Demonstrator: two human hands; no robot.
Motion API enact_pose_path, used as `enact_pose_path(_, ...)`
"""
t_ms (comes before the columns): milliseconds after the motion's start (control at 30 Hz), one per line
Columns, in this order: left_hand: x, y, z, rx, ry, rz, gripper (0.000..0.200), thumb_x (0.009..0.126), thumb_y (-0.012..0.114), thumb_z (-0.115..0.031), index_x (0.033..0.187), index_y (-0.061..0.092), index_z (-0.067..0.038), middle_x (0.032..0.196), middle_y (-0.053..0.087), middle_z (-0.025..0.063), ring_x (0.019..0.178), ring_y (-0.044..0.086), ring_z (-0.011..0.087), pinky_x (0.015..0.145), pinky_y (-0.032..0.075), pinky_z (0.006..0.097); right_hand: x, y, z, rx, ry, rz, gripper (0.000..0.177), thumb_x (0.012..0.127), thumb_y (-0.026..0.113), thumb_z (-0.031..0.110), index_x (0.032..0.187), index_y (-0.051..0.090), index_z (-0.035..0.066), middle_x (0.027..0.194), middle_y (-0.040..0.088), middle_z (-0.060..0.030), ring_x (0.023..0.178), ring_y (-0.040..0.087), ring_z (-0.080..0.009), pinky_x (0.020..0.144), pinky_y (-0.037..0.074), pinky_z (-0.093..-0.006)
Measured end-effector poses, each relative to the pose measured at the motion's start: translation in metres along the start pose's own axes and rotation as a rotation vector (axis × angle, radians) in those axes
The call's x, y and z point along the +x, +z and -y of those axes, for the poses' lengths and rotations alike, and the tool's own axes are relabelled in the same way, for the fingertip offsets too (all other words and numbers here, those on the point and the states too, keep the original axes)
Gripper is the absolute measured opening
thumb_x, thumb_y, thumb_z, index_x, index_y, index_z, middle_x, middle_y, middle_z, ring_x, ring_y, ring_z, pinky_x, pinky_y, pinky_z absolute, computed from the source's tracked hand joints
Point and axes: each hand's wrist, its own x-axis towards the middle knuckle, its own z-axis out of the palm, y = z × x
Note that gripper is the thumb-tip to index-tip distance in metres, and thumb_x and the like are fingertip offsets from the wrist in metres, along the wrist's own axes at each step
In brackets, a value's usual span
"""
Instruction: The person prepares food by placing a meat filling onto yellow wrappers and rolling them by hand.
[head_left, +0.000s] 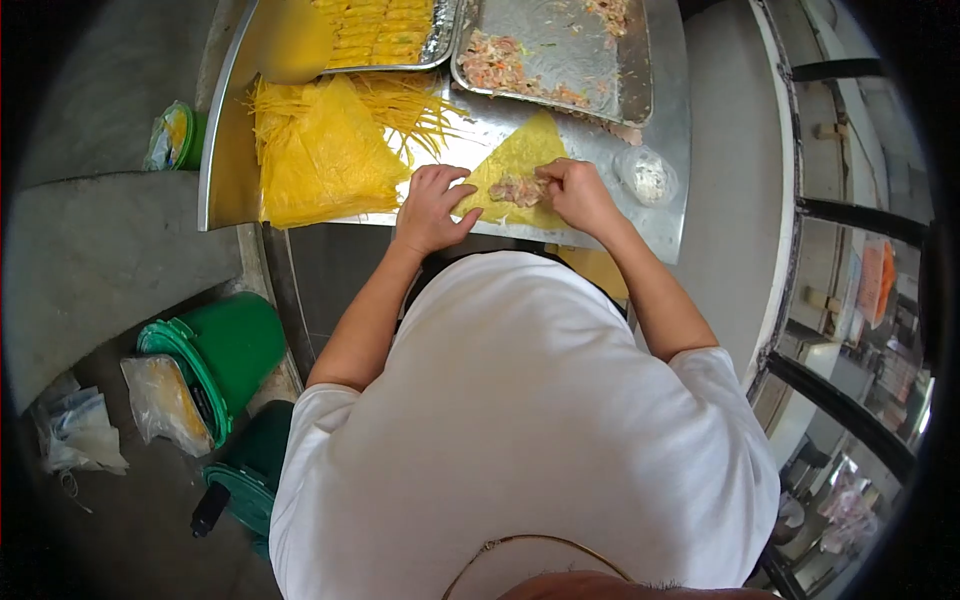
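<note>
A yellow wrapper sheet [535, 140] lies with one corner pointing away from me on the metal table. Across its lower middle runs a strip of pinkish minced filling [515, 191]. My left hand [435, 208] rests at the sheet's left edge, thumb and fingers apart, holding nothing. At the right end of the strip, my right hand [583, 197] is closed, its fingertips pinched on the filling. Left of my left hand is a stack of yellow wrapper sheets [325, 155], with shredded yellow strips [410, 105] behind it.
A foil-lined tray of yellow rolls [385, 35] and a metal tray with minced filling [555, 65] stand at the back. A clear container of white stuff [648, 178] sits right. Green bins [235, 345] stand on the floor to the left.
</note>
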Motion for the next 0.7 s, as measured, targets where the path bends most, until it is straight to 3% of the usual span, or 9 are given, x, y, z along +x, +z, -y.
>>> enact_pose_path(133, 0.001, -0.002, -0.001, 0.024, 0.014, 0.018, 0.034, 0.077, 0.087, -0.025, 0.105, 0.074, -0.011, 0.125, 0.068, 0.0071, 0.117, 0.060, 0.0323, 0.106, 0.045, 0.0475, -0.006, 0.005, 0.001, 0.103, 0.126, -0.009, 0.022, 0.088, 0.065, 0.000, 0.104, 0.080, -0.001, 0.103, 0.077, -0.0228, 0.093, 0.075, -0.0395, 0.087, 0.060, -0.0431)
enact_pose_path(267, 0.000, -0.001, -0.003, 0.032, 0.002, 0.021, 0.034, 0.078, 0.087, -0.025, 0.106, 0.075, -0.012, 0.127, 0.067, 0.0069, 0.119, 0.059, 0.0327, 0.105, 0.046, 0.0472, -0.005, 0.018, -0.015, -0.009, 0.056, -0.035, 0.023, 0.088, 0.063, 0.003, 0.102, 0.081, -0.001, 0.104, 0.076, -0.0253, 0.094, 0.074, -0.0427, 0.089, 0.060, -0.0466)
enact_pose_path(333, 0.000, -0.003, -0.003, 0.033, -0.002, 0.024, 0.034, 0.078, 0.087, -0.025, 0.106, 0.075, -0.012, 0.127, 0.067, 0.0068, 0.119, 0.059, 0.0328, 0.105, 0.046, 0.0471, -0.007, 0.013, -0.014, 0.069, 0.090, -0.146, 0.022, 0.087, 0.066, 0.004, 0.102, 0.081, -0.001, 0.103, 0.076, -0.0257, 0.094, 0.074, -0.0426, 0.088, 0.060, -0.0461)
enact_pose_path(467, 0.001, -0.001, -0.003, 0.037, -0.002, 0.020, 0.033, 0.077, 0.087, -0.025, 0.106, 0.075, -0.012, 0.127, 0.067, 0.0067, 0.119, 0.059, 0.0327, 0.105, 0.045, 0.0466, -0.006, -0.003, -0.008, 0.149, 0.136, -0.166, 0.019, 0.087, 0.067, 0.006, 0.099, 0.080, -0.002, 0.100, 0.076, -0.0256, 0.093, 0.074, -0.0429, 0.087, 0.060, -0.0455)
enact_pose_path(533, 0.001, -0.002, -0.002, 0.039, 0.004, 0.016, 0.033, 0.077, 0.088, -0.025, 0.106, 0.076, -0.012, 0.127, 0.067, 0.0068, 0.119, 0.059, 0.0327, 0.105, 0.045, 0.0465, -0.006, -0.004, 0.001, 0.157, 0.175, -0.061, 0.020, 0.088, 0.067, 0.010, 0.100, 0.079, -0.002, 0.098, 0.075, -0.0256, 0.092, 0.074, -0.0430, 0.086, 0.060, -0.0454)
enact_pose_path(700, 0.001, -0.002, -0.004, 0.035, -0.013, 0.029, 0.034, 0.077, 0.088, -0.025, 0.106, 0.076, -0.012, 0.126, 0.067, 0.0069, 0.120, 0.059, 0.0326, 0.106, 0.044, 0.0473, 0.000, 0.024, 0.007, -0.023, 0.016, -0.043, 0.020, 0.087, 0.071, 0.015, 0.097, 0.077, -0.001, 0.094, 0.074, -0.0257, 0.088, 0.073, -0.0441, 0.083, 0.060, -0.0486)
